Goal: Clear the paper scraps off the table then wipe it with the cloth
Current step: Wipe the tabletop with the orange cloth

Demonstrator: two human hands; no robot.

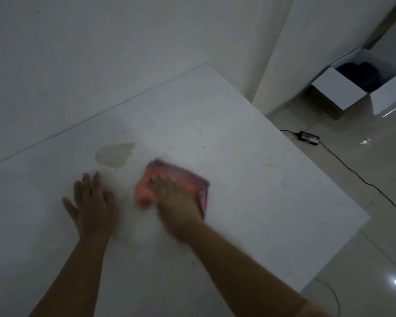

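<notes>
A person leans over a white surface (249,179), seen from above with both bare forearms reaching in from the bottom edge. The right hand (176,202) presses flat on a pink cloth (181,177) with striped edges; the fingers are spread over the fabric, pinning it down under the palm rather than pinching it, though motion blur softens the details. The left hand (92,202) lies just left of the cloth, open and empty, palm down on the surface as a brace. No paper scraps show anywhere on the surface, so the clearing part of the task looks done and the wiping is in hand. The relation that matters now is a pale, tan stain (114,155), which lies beyond the cloth and to its left, nearer the far edge where the surface meets the wall. It sits roughly between the two hands' lines of reach, close to the cloth's far left corner but apart from it. The cloth's long axis runs from that corner down toward the right. Reaching the stain likely calls for pushing the cloth away and leftward. Right of the cloth, off the surface, an open white box (343,92) and a black cable (352,172) rest on the glossy floor.
</notes>
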